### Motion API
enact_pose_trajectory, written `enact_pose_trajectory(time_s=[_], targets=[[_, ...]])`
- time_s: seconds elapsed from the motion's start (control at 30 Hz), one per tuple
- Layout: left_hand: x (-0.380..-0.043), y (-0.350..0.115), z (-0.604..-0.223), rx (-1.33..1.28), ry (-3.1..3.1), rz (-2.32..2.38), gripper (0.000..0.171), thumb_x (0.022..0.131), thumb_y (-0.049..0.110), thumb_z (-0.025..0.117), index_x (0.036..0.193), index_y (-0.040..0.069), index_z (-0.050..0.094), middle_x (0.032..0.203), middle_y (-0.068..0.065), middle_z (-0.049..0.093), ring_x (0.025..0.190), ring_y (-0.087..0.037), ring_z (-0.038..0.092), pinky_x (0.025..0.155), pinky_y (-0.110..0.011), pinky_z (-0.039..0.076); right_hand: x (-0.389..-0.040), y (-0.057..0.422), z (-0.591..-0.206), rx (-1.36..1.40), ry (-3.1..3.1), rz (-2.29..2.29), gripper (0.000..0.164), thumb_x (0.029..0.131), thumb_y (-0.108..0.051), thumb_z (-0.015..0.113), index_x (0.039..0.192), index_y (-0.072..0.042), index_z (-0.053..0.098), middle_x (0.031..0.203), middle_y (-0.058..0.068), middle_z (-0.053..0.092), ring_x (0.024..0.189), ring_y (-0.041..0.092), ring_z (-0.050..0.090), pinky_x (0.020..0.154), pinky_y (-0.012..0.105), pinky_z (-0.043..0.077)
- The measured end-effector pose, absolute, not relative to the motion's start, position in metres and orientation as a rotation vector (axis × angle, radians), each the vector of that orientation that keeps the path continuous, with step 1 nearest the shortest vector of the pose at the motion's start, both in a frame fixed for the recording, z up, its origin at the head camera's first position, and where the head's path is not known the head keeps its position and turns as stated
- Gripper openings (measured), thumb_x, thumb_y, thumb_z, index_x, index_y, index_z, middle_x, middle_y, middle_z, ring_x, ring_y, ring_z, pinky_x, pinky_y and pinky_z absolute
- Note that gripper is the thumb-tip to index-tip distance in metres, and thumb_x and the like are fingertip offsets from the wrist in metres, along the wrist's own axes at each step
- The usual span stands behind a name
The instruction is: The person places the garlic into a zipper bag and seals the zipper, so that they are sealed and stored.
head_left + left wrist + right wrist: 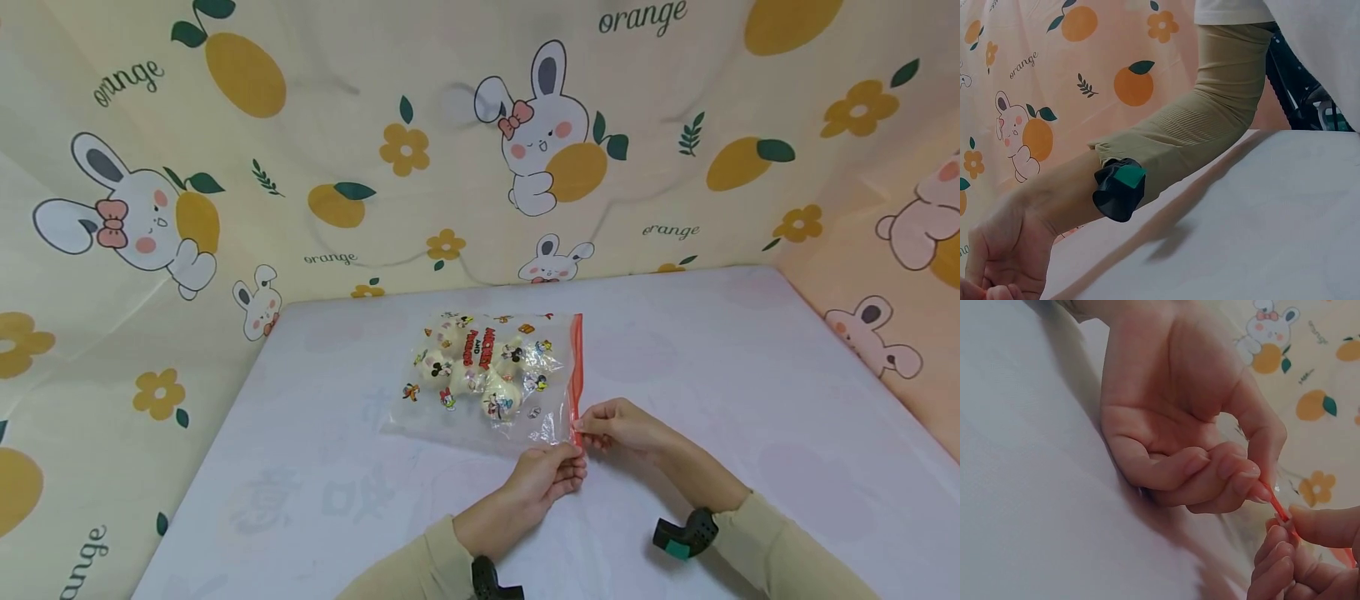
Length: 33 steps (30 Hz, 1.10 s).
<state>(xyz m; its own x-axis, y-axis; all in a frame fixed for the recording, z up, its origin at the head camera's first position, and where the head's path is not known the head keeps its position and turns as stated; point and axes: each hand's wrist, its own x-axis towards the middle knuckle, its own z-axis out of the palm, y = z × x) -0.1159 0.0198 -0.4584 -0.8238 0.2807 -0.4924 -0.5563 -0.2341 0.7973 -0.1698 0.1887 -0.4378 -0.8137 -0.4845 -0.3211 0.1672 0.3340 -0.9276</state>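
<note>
A clear zip bag (450, 421) printed with cartoon figures lies on the table, with several pale, rounded things (501, 396) inside it. Along its right side runs a red zip strip (577, 358). My left hand (542, 482) pinches the near corner of that strip between thumb and fingers. Just beyond, my right hand (626, 427) pinches the same strip a little farther up. In the right wrist view the red strip (1277, 503) stretches between the fingertips of both hands. The left wrist view shows mostly the right forearm, with the bag out of sight.
The white table (315, 500) has a cloth backdrop (450, 167) with rabbits and oranges behind it and at both sides. Each wrist wears a black camera, one of them (686, 533) with a green patch. Beige sleeves cover both forearms.
</note>
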Motion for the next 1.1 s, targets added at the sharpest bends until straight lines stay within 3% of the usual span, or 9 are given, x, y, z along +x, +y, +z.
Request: enact_pose_trajectory(time_s=[0.27, 0.47, 0.73, 1.1], targets=[[-0.115, 0.021, -0.458, -0.326, 1.512, 2.09, 0.018, 0.091, 0.012, 0.056, 0.097, -0.001, 0.067, 0.068, 0.006, 0.059, 0.064, -0.003, 0.056, 0.063, -0.013, 0.049, -0.175, 0.191, -0.439, -0.236, 2.048, -1.502, 0.021, 0.094, -0.016, 0.058, 0.086, 0.001, 0.068, 0.061, -0.009, 0.056, 0.06, 0.006, 0.049, 0.059, 0.019, 0.042], [-0.116, 0.021, -0.459, -0.304, 1.515, 2.092, 0.018, 0.091, 0.013, 0.056, 0.097, -0.001, 0.066, 0.069, 0.007, 0.059, 0.065, -0.003, 0.056, 0.064, -0.013, 0.049, -0.179, 0.192, -0.439, -0.214, 2.088, -1.511, 0.021, 0.095, -0.018, 0.057, 0.084, -0.002, 0.067, 0.061, -0.009, 0.055, 0.06, 0.006, 0.048, 0.058, 0.02, 0.042], [-0.117, 0.02, -0.459, -0.299, 1.46, 2.103, 0.026, 0.093, 0.017, 0.058, 0.109, -0.004, 0.065, 0.074, 0.007, 0.064, 0.07, -0.003, 0.062, 0.068, -0.015, 0.053, -0.18, 0.193, -0.44, -0.255, 2.111, -1.483, 0.026, 0.095, -0.019, 0.058, 0.086, 0.003, 0.066, 0.061, -0.009, 0.056, 0.059, 0.005, 0.049, 0.056, 0.019, 0.044], [-0.119, 0.021, -0.461, -0.331, 1.459, 2.119, 0.021, 0.093, 0.015, 0.06, 0.104, -0.001, 0.067, 0.073, 0.007, 0.064, 0.069, -0.003, 0.062, 0.068, -0.015, 0.053, -0.175, 0.195, -0.441, -0.338, 2.092, -1.484, 0.03, 0.094, -0.019, 0.059, 0.085, 0.009, 0.064, 0.061, -0.008, 0.055, 0.056, 0.004, 0.049, 0.054, 0.018, 0.044]])
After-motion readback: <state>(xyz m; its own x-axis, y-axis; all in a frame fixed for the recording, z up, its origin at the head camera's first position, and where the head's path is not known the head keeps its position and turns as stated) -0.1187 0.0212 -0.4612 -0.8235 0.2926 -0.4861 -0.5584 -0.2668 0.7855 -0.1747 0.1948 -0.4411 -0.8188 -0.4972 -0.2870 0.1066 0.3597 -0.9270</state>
